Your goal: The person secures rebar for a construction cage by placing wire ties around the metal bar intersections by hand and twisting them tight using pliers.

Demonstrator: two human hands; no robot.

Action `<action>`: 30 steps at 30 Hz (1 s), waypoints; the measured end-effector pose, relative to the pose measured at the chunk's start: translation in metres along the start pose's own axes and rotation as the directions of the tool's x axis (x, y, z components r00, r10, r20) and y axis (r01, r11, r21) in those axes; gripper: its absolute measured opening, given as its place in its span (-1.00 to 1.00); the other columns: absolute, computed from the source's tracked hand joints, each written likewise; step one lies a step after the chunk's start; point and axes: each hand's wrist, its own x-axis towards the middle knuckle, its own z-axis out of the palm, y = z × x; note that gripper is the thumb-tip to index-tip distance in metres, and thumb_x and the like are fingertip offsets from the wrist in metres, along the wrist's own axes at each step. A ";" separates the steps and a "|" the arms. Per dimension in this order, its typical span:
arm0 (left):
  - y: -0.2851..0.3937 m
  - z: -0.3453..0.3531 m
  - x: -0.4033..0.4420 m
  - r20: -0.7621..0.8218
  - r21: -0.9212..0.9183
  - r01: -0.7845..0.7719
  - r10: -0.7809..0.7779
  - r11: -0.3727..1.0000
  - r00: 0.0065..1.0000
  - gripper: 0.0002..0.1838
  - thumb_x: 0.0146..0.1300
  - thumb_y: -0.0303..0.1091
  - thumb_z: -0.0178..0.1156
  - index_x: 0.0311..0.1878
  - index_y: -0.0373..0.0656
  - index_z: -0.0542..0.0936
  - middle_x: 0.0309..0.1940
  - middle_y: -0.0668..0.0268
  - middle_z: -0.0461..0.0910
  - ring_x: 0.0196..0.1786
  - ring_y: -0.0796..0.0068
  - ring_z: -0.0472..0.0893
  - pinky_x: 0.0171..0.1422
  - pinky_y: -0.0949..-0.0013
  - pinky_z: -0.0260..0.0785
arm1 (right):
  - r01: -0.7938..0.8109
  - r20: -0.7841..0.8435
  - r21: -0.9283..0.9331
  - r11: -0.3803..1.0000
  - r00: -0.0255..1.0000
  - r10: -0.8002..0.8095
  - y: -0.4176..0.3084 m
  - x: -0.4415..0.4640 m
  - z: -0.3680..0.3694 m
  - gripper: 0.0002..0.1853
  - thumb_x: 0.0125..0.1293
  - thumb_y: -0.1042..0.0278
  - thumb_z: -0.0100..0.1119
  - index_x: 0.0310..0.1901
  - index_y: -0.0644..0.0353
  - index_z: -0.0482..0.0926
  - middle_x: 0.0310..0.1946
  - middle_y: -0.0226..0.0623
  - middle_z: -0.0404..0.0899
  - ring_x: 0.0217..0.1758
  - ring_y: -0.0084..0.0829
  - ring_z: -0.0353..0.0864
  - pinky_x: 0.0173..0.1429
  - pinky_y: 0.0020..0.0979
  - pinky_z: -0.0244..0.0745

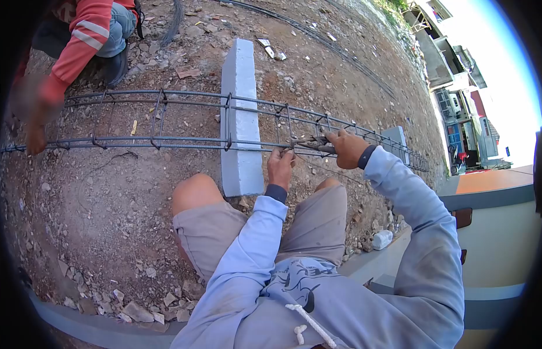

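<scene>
Working at one joint of the rebar cage (192, 139), I have my right hand (348, 149) wrapped firmly around the handles of the pliers (310, 143), their nose pointing left to the near edge of the steel. My left hand (281, 167) is just below that nose, thumb and fingers drawn together at the near edge; whatever they pinch is too small to make out, so I cannot tell whether they grasp anything. The cage runs from left to right in front of my knees, raised off the ground on a pale block (242, 171) just left of my hands and reaching past another block (395, 136) farther right. At the far left, a co-worker (93, 41) crouches with hands at that end of the cage. I judge the step in hand to be tool work at this single joint, with the nose already close to the steel. The next move calls for a steady left hand, fingertips clear of the bite, and a firm right wrist so the pliers do not slip off.
</scene>
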 end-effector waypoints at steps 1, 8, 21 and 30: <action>0.005 0.002 -0.003 0.005 -0.102 0.060 -0.060 0.993 0.998 -0.87 0.24 -0.44 0.10 -0.15 -0.21 0.47 -0.40 0.36 0.50 -0.41 0.57 0.51 -0.35 0.50 0.40 | -0.011 0.013 -0.056 0.998 1.000 0.012 -0.008 -0.002 -0.006 -0.45 0.00 0.40 0.07 0.12 0.28 0.33 -0.02 0.30 0.41 0.02 0.18 0.48 0.06 0.01 0.40; 0.027 0.010 -0.018 0.078 -0.254 0.199 -0.185 0.947 0.980 -0.84 0.25 -0.47 0.06 -0.10 -0.20 0.43 -0.29 0.27 0.57 -0.32 0.46 0.63 -0.25 0.45 0.57 | -0.021 0.037 -0.344 0.939 0.999 0.035 -0.026 -0.001 -0.022 -0.37 0.02 0.37 0.09 0.17 0.47 0.28 -0.07 0.29 0.45 0.02 0.11 0.50 0.16 0.01 0.33; 0.026 0.005 -0.016 0.059 -0.178 0.187 -0.179 0.966 0.982 -0.78 0.19 -0.46 0.11 -0.08 -0.23 0.51 -0.39 0.34 0.60 -0.49 0.66 0.53 -0.53 0.63 0.29 | -0.044 0.115 -0.280 0.959 0.990 0.079 -0.031 0.009 -0.031 -0.56 0.06 0.36 0.07 -0.02 0.43 0.42 -0.19 0.15 0.54 -0.05 -0.01 0.55 0.00 -0.05 0.43; 0.027 0.006 -0.016 0.067 -0.154 0.200 -0.191 0.968 0.979 -0.86 0.22 -0.43 0.10 -0.16 -0.16 0.54 -0.36 0.41 0.61 -0.46 0.71 0.50 -0.53 0.65 0.22 | -0.002 0.189 -0.418 0.908 0.978 0.089 -0.046 0.016 -0.058 -0.75 0.06 0.27 0.12 -0.27 0.18 0.65 -0.29 -0.08 0.63 -0.15 -0.15 0.64 -0.09 -0.20 0.52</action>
